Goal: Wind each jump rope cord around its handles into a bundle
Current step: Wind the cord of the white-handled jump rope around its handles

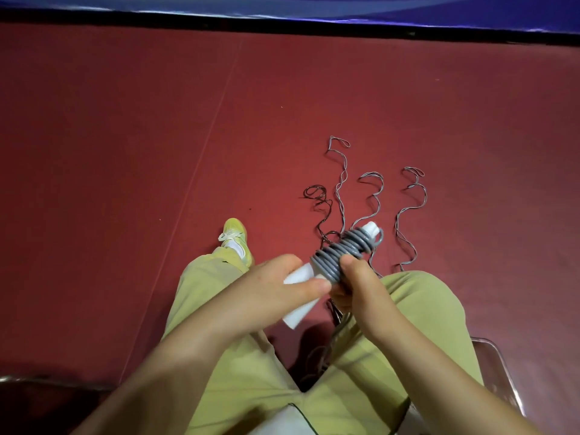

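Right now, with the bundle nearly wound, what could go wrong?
1. The end loop of the grey cord sticks out past the coils, untucked; if the right hand eases off, the wraps could spring loose.
2. The left hand grips only the bare white handles; the bundle could slip or twist.
3. The loose ropes on the floor lie close together by the feet and could tangle or get stepped on.

Grey cord (342,251), white handles (299,298), apparently maroon floor (157,136).

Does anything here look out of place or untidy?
Nothing looks damaged. The grey cord is coiled neatly around the white handles held by both hands. Only the loose thin cords sprawling in squiggles on the red floor look untidy.
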